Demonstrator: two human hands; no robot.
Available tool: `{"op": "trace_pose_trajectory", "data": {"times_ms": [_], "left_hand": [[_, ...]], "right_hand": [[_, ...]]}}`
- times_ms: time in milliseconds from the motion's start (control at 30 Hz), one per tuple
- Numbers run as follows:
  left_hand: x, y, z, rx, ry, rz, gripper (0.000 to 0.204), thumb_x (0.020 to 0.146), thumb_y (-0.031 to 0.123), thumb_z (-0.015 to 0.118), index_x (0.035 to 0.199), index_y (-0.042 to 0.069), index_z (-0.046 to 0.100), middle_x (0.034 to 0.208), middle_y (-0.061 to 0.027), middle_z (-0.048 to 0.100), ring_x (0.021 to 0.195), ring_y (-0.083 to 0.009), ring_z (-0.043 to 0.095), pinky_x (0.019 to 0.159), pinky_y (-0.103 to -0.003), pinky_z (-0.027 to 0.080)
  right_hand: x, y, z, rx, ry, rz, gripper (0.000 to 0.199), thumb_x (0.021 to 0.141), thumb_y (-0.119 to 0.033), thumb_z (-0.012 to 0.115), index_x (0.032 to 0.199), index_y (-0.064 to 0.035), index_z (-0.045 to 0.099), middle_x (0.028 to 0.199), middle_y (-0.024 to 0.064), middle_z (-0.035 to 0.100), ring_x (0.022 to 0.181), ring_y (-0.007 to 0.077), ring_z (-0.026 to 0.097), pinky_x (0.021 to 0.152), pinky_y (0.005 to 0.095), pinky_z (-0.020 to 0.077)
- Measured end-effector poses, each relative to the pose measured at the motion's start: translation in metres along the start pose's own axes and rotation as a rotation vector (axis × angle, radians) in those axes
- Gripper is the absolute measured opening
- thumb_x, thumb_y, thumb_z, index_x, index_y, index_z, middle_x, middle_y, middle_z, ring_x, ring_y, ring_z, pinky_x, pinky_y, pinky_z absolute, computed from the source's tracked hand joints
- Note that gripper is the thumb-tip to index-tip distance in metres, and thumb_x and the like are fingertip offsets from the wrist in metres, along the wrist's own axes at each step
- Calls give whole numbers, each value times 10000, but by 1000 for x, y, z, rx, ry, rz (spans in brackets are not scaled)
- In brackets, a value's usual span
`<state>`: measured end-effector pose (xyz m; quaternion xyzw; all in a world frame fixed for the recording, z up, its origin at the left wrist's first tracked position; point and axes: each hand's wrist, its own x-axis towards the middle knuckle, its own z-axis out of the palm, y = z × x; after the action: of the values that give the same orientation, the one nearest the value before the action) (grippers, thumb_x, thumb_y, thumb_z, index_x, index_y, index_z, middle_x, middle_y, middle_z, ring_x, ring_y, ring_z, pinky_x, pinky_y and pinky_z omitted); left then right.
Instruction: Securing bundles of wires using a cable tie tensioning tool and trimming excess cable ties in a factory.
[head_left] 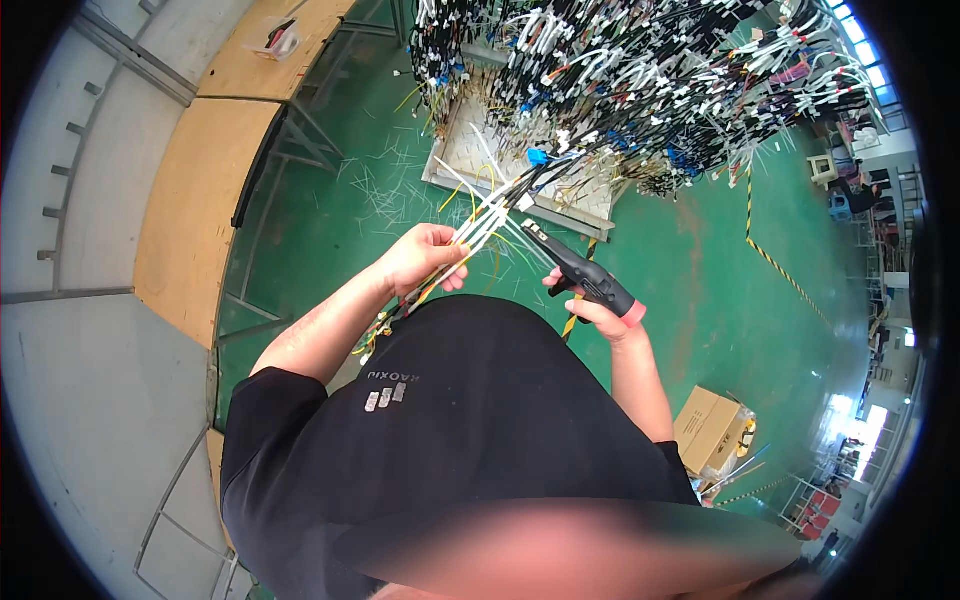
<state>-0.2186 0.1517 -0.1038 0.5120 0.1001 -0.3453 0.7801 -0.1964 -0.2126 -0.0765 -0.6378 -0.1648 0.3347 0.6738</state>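
Observation:
A bundle of white, yellow and black wires (488, 218) runs from the hanging mass of harnesses down toward my body. My left hand (425, 258) is closed around it, thumb on top, at the middle of the picture. Its lower ends, with small connectors, hang beside my black shirt. In my right hand (598, 312) is a black pistol-shaped tool with a pink end cap, apparently a cable tie gun (585, 272). Its narrow nose points up and left, close to the wires. Whether the nose touches them I cannot tell. My right fingers wrap its trigger side.
A dense mass of wire harnesses (640, 80) hangs ahead, above a pale metal platform (560, 212). Thin white offcuts (385, 185) litter the green floor. Wooden-topped tables (195, 200) line the left, one holding a clear plastic box (275, 38). A cardboard box (705, 425) stands behind right.

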Motion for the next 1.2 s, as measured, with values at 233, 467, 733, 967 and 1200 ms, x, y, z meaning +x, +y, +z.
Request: {"op": "trace_pose_trajectory", "data": {"times_ms": [233, 467, 733, 967, 1200], "left_hand": [[0, -4, 6, -39, 15, -22, 171, 1056, 175, 667, 1135, 28, 630, 784, -59, 703, 608, -125, 684, 561, -255, 577], [-6, 6, 20, -137, -26, -32, 163, 1055, 200, 678, 1105, 53, 627, 716, -34, 678, 521, -99, 629, 469, -224, 514], [-6, 5, 22, -164, -47, -44, 158, 1052, 208, 684, 1089, 67, 622, 712, -46, 677, 498, -113, 609, 462, -245, 499], [-8, 6, 26, -140, -56, -30, 157, 1050, 193, 687, 1083, 53, 626, 721, -21, 654, 523, -84, 617, 455, -211, 499], [-11, 6, 33, -42, -84, 5, 152, 1038, 160, 704, 1111, 42, 640, 763, 26, 638, 559, -33, 608, 457, -174, 486]], "right_hand": [[-2, 0, -15, -253, 94, -95, 573, 845, -52, 665, 1413, -6, 609, 1291, 119, 689, 1262, 257, 638, 1134, 439, 464], [0, 19, -14, -142, -43, -96, 571, 859, -61, 676, 1424, -2, 610, 1266, 119, 711, 1228, 248, 662, 1118, 416, 480], [4, 12, -4, -111, -78, -125, 524, 884, -80, 694, 1398, -6, 624, 1293, 127, 707, 1250, 234, 653, 1128, 401, 467], [-2, 16, -7, -255, -84, -171, 543, 871, -84, 677, 1401, 6, 603, 1287, 147, 714, 1218, 269, 680, 1094, 386, 477], [0, 1, -3, -539, -87, -243, 447, 868, -148, 719, 1281, 12, 660, 1193, 146, 688, 1058, 299, 675, 958, 383, 523]]}}
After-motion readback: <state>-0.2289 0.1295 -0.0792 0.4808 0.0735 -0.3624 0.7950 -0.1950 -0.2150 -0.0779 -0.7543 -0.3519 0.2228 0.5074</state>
